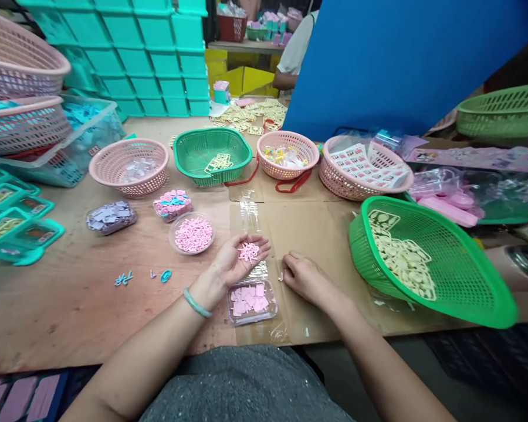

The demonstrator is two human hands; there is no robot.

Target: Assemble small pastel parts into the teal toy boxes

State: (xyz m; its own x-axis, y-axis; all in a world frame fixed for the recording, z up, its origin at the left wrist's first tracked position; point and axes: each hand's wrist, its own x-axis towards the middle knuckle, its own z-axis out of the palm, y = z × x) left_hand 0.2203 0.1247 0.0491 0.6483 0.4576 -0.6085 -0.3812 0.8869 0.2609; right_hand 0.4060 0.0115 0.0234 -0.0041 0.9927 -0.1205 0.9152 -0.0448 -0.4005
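Note:
My left hand (237, 261) lies palm up over the table, fingers cupped, with a small heap of pink plastic pieces (249, 251) in the palm. A green bangle (197, 303) circles that wrist. My right hand (301, 275) rests knuckles up on the cardboard, its fingertips pinched on a tiny pale piece (281, 275). Just below the hands sits a clear tray of pink square pieces (251, 300). A round clear dish of pink pieces (193, 234) stands left of the left hand. Clear plastic bags (250, 217) lie ahead of it.
A tilted green basket of cream parts (466, 275) stands at right. Pink baskets (132, 164), (286, 153), (365, 167) and a green basket (211, 153) line the back. Teal trays (13, 225) sit at left, teal crates (149, 53) behind. A blue board (400, 58) and another person's arm (286, 79) are beyond.

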